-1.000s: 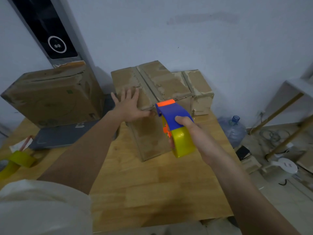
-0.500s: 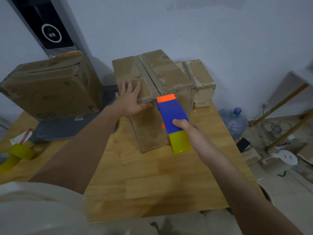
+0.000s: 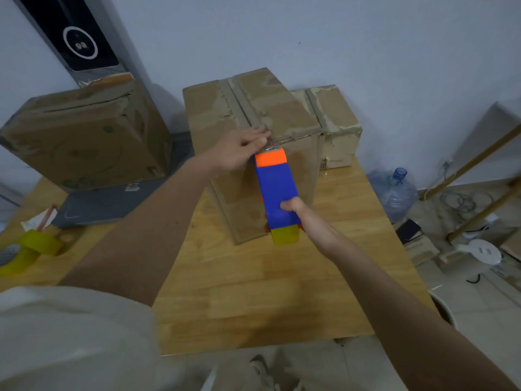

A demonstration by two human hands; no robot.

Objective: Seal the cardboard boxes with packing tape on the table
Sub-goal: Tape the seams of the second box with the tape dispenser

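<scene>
A tall cardboard box (image 3: 282,108) stands on the wooden table (image 3: 253,292), its top seam covered with brown tape. My right hand (image 3: 304,218) grips a blue, orange and yellow tape dispenser (image 3: 277,193), whose orange nose sits at the box's front top edge. My left hand (image 3: 242,149) lies at that same edge beside the dispenser's nose, fingers together and pressing near the seam. A smaller taped box (image 3: 335,122) stands behind to the right. A third box (image 3: 81,136) leans at the left.
A grey laptop (image 3: 112,201) lies under the left box. Yellow tape rolls (image 3: 39,244) sit at the table's left edge. A water bottle (image 3: 394,193), cables and a white device (image 3: 482,251) are on the floor to the right. A dark panel (image 3: 81,43) stands against the wall.
My left hand has slid from the box's top left flap to the front edge at the seam. The dispenser's nose rose to that edge. The camera moved closer.
</scene>
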